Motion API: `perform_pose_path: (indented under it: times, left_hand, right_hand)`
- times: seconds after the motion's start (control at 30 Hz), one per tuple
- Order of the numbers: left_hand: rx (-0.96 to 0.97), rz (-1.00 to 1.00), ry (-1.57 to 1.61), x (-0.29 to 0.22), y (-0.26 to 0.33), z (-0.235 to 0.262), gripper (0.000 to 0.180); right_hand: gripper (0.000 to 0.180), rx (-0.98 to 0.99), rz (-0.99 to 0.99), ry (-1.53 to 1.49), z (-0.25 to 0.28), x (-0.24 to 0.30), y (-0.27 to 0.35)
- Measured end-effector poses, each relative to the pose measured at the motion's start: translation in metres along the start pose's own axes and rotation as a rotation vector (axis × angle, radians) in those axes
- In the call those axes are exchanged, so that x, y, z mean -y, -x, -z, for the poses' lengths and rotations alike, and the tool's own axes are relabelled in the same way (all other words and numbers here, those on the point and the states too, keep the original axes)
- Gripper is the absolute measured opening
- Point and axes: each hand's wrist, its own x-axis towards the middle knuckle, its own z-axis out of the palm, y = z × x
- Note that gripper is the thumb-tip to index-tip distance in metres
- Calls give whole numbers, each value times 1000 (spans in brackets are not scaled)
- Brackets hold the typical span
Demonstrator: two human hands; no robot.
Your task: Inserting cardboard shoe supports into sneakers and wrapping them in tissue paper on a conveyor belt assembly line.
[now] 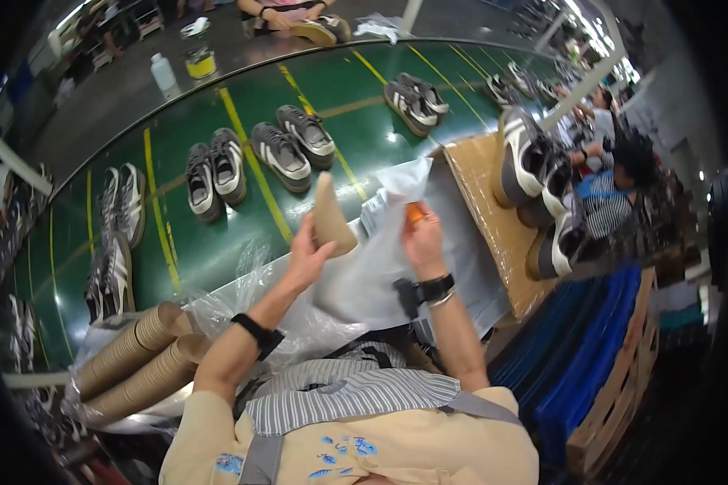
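My left hand is closed round a tan moulded-paper shoe insert, held upright with its narrow end up. Over the pale sheets, my right hand has its fingers pinched on a thin sheet of white tissue paper, which is blurred and partly lifted. Something small and orange shows at those fingertips; whether it is held or worn on a finger I cannot tell. Under and beside both hands lie more pale blue-white paper sheets.
Pairs of grey sneakers stand along the green yellow-lined bench. More sneakers rest on a plastic-wrapped cardboard box at right. Nested brown inserts lie in clear plastic at left. Co-workers sit across and at right.
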Motion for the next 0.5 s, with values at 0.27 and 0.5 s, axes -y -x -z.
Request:
perform_pose_path:
  times: [0.27,0.5]
  left_hand:
    - [631,7,-430,-35,-3,18,71]
    - [1222,-6,-786,-59,54,0,86]
  right_hand:
    - [84,707,338,1164,-179,48,-21]
    - [76,467,894,1277,-225,42,-37]
